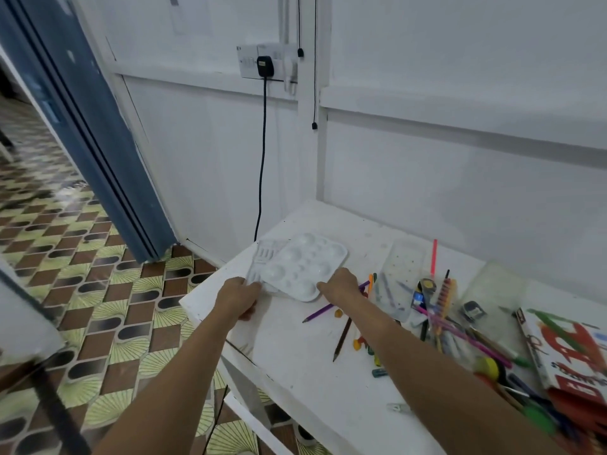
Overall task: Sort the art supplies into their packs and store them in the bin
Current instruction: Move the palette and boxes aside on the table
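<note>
Gripping the white paint palette (303,269) from both sides — left hand (238,295) pinches its 8 o'clock edge, right hand (341,284) curls on the 4 o'clock corner. It sits at the table's (295,349) 11 o'clock end, pencils (341,333) and a clear pouch (399,280) scattered off toward 3 o'clock.

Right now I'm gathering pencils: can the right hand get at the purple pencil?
Probably yes: the right hand holds the white palette, and the purple pencil lies uncovered just beneath its wrist.

The red-lettered box (568,353) (lettering blurred) is cut off by the right edge.
</note>
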A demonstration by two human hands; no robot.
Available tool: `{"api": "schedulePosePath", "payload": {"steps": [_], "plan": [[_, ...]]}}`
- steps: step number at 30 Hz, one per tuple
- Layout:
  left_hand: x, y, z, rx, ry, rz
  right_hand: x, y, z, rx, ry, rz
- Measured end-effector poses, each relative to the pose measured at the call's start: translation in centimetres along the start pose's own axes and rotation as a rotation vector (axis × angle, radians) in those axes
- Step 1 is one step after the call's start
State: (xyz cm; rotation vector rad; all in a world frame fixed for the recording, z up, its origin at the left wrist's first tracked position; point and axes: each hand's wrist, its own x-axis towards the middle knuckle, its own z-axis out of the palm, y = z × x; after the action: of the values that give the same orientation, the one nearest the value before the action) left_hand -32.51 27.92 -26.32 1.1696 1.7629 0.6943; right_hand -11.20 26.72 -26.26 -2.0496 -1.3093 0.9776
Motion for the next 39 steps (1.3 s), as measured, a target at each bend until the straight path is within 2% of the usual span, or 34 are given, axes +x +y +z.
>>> {"api": "schedulePosePath", "payload": {"steps": [3, 8, 10, 12, 14, 18, 22, 25, 27, 31, 35, 39], "plan": [[0.3, 0.0, -0.1, 0.106, -0.037, 0.053, 0.0, -0.1, 0.1, -0.043, -0.030, 0.004], [0.3, -0.2, -0.4, 0.139, -0.033, 0.046, -0.1, -0.1, 0.4, -0.114, -0.048, -0.050], [0.2, -0.1, -0.4, 0.228, 0.050, 0.082, -0.5, -0.1, 0.2, -0.110, -0.022, -0.069], [-0.1, 0.5, -0.2, 0.277, 0.163, 0.177, -1.2, -0.2, -0.6, -0.084, 0.018, -0.101], [-0.9, 2.1, 0.7, 0.268, 0.203, 0.292, -2.2, 0.1, -2.2, -0.050, 0.060, -0.151], [-3.5, 6.6, 5.5, 0.287, 0.053, 0.443, -5.2, 2.0, -7.7, 0.023, 0.111, -0.186], [-7.5, 11.3, 13.6, 0.298, -0.187, 0.597, -9.1, 6.8, -15.6, 0.029, 0.324, -0.145], [-11.5, 14.0, 19.9, 0.326, -0.373, 0.691, -12.8, 12.0, -21.2, -0.019, 0.468, -0.059], [-14.4, 15.3, 23.5, 0.383, -0.441, 0.741, -15.4, 15.8, -24.4, -0.066, 0.540, 0.047], [-19.3, 16.2, 29.0, 0.522, -0.578, 0.749, -20.0, 22.7, -29.1, -0.180, 0.602, 0.177], [-22.6, 15.6, 32.8, 0.701, -0.611, 0.734, -22.7, 28.7, -32.4, -0.311, 0.627, 0.314], [-24.4, 14.8, 35.1, 0.743, -0.550, 0.710, -23.1, 32.5, -33.8, -0.205, 0.492, 0.369]]}}
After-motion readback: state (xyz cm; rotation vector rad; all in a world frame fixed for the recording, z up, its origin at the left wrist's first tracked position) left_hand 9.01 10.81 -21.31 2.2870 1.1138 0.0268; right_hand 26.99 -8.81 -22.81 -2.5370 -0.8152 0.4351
